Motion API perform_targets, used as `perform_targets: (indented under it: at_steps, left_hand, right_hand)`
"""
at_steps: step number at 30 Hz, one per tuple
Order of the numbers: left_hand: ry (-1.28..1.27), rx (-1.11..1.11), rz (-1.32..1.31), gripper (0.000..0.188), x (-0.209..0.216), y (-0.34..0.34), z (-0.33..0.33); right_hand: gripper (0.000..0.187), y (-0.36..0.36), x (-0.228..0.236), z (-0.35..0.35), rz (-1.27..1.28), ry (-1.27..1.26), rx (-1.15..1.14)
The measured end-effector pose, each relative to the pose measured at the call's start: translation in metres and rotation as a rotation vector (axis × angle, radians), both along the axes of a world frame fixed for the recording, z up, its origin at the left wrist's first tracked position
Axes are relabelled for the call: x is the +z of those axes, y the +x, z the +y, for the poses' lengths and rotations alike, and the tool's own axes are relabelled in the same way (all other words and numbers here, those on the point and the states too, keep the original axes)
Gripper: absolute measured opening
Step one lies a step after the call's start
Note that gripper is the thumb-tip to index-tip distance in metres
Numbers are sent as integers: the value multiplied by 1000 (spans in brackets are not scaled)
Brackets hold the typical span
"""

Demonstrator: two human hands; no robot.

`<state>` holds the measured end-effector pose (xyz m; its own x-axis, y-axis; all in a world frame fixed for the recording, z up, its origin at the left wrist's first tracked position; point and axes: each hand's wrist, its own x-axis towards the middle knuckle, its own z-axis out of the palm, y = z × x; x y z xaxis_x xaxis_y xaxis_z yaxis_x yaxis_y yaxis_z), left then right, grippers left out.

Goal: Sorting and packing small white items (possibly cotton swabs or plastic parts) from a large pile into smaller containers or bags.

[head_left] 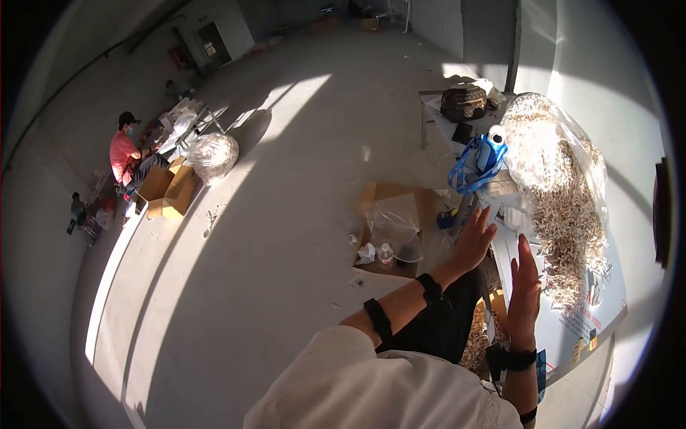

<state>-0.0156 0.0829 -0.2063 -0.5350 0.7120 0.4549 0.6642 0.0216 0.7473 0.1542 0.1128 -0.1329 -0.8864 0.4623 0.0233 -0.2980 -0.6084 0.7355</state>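
Both of my hands are raised over the near edge of a white-topped table (pixel 557 336). My left hand (pixel 473 242) is open with its fingers stretched forward, and it holds nothing. A blue bottle pouch with a strap (pixel 488 155) stands just beyond its fingertips. My right hand (pixel 524 297) is upright, palm turned inward and fingers extended, also without anything in it. To its right lies a heap of crinkled, pale brown paper shreds (pixel 568 214), which spills out of a large clear plastic bag (pixel 532 118). Dark straps circle both forearms.
A dark patterned bag (pixel 463 102) sits at the table's far end. On the floor left of the table is an open cardboard box (pixel 369 236) with a plastic bottle (pixel 386 254) inside. Far left, a person in a pink shirt (pixel 124 154) sits near another carton (pixel 175 194) and a stuffed clear sack (pixel 213 157).
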Motion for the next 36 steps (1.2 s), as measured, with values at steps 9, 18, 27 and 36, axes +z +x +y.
perform_targets:
  at_steps: [9, 18, 27, 36]
  left_hand:
    - [-129, -971, -989, 52, -3, 30, -25]
    - [-47, 80, -593, 13, -97, -207, 119]
    - [-122, 340, 229, 16, -155, -385, 301]
    - [-674, 212, 318, 40, -189, -470, 387]
  right_hand:
    - [29, 5, -89, 94, 1916, -2474, 626]
    - [22, 62, -187, 132, 2191, -1945, 125]
    - [56, 23, -236, 148, 2031, -1898, -2]
    - [57, 9, -225, 160, 1951, -1946, -146]
